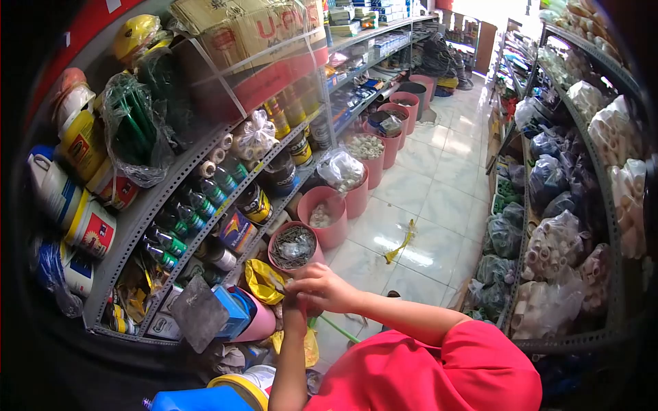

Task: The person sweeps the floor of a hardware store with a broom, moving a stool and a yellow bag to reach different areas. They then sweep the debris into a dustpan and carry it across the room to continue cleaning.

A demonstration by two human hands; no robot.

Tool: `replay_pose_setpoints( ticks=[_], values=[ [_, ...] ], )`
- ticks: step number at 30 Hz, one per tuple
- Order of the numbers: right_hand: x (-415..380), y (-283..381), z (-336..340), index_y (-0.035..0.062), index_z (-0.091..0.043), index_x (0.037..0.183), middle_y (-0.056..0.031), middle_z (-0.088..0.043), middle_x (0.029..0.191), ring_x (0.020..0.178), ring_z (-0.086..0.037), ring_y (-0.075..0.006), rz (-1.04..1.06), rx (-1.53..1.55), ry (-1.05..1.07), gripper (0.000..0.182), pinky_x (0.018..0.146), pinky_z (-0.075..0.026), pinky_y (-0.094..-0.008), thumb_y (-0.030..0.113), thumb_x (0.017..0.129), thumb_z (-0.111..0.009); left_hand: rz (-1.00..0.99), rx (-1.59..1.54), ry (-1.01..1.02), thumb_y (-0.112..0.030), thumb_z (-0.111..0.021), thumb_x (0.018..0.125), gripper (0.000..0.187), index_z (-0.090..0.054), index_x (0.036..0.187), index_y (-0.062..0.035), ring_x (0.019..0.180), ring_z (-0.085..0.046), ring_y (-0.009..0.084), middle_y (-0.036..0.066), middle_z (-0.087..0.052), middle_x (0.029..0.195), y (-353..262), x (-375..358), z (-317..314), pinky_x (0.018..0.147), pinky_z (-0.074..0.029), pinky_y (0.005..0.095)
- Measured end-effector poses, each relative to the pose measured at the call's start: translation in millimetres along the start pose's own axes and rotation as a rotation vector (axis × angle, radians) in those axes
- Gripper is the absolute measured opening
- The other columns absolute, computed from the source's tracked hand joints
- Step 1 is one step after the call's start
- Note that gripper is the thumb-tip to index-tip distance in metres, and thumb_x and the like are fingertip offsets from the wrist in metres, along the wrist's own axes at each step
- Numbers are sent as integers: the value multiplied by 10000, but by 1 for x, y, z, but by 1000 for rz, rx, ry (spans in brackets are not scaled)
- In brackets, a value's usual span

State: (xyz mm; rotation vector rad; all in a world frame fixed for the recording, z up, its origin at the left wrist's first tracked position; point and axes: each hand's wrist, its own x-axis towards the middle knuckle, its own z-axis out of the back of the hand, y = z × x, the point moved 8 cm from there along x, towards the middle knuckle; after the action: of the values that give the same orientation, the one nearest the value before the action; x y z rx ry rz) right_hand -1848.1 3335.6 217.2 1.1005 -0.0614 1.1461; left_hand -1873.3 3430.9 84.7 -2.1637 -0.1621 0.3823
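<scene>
Brown carton (264,48) lettered "U-P", right hand (330,289) over left hand (293,303) near pink bin (317,259), fingers (307,283) bent, any grasp unclear

Left hand (295,299) partly hidden from us behind right hand (326,287) | blue container (199,399) cut off by our bottom edge | bottle labels (201,203) too small for us to read

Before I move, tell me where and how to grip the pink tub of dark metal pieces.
Take the pink tub by its rim, probably from above and over the tiled floor: its round mouth faces up and that side looks open, while the shelf runs along the opposite side and the next tub stands close behind.
</scene>
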Motion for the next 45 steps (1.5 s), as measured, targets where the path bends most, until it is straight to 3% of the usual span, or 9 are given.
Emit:
replay_pose_setpoints(
  ticks=[4, 11, 15, 17, 23, 27, 30, 37, 45],
  values=[
    [-13, -22, -16, 77, -118, 1276, -147, -417, 1087, 981, -424, -212, -217, 260, -56, 810, 874, -315, -337, 218, 673, -640, 21, -251, 75, -230, -453, 787, 177, -496, 890, -93, 846, -497, 176, 53, -524, 887, -36, -13, -35, 750, -398, 310],
    [-48, -32, -59, 61, -138, 1267, -75, -516, 925, 737, -497, -120, -625, 782, 317, 737, 713, -411, -272, 158, 711, -611, 118, -626, 90, -231, -428, 782, 142, -509, 772, -115, 855, -522, 204, 55, -545, 969, -37, -9, -19, 772, -413, 344],
    [-74, -47, -58, 97, -429, 1143, 6, -511, 713, 631, -470, -90, -533, 429, 713, 413, 578, -391, -230, 213, 765, -547, 346, -1018, 361, -228, -395, 800, 141, -422, 796, -90, 551, -448, 135, -27, -392, 589, -22, -1, -27, 628, -458, 439],
    [-95, -71, -51, 87, -519, 1039, -11, -524, 722, 671, -479, -86, -761, 521, 817, 308, 629, -396, -232, 257, 783, -514, 390, -765, 280, -241, -458, 793, 149, -425, 805, -96, 432, -359, 88, -41, -359, 551, -14, 10, -16, 454, -412, 248],
    [-82, -150, -44, 116, -356, 1206, -61, -468, 1102, 910, -487, -127, -1051, 909, 291, 403, 732, -436, -306, 149, 809, -424, 348, 670, -179, -235, -524, 772, 226, -458, 908, -67, 563, -466, 92, -5, -483, 649, 44, 45, 25, 500, -374, 216],
    [-82, -193, -89, 111, -210, 1246, -49, -476, 975, 834, -461, -115, -1169, 1302, 62, 547, 640, -413, -239, 96, 750, -440, -318, 1141, -89, -225, -583, 678, 323, -460, 922, -52, 709, -536, 253, 97, -537, 817, 70, 83, 12, 634, -426, 329],
    [-83, -251, -100, 88, -313, 1173, -30, -490, 887, 754, -468, -106, -1269, 1127, -14, 467, 608, -389, -221, 77, 732, -467, -27, 1229, -93, -132, -545, 657, 292, -457, 918, -36, 869, -484, 342, 182, -505, 932, 109, 124, 23, 716, -399, 381],
    [-76, -479, -76, 32, -425, 1008, -167, -549, 836, 756, -548, -265, -1059, 133, -10, 359, 645, -430, -322, 63, 661, -513, -278, 1084, -274, -91, -534, 716, 525, -306, 1183, -21, 1063, -361, 317, 178, -380, 1130, 120, 182, 40, 888, -304, 366],
    [54, -670, -43, 2, -319, 1105, -217, -414, 1031, 971, -405, -363, -643, -251, -314, 493, 821, -338, -361, -45, 635, -458, 771, 900, -753, -272, -621, 610, 668, -335, 1107, 71, 1017, -374, 385, 254, -399, 1084, 334, 56, 173, 858, -319, 411]
  ],
)
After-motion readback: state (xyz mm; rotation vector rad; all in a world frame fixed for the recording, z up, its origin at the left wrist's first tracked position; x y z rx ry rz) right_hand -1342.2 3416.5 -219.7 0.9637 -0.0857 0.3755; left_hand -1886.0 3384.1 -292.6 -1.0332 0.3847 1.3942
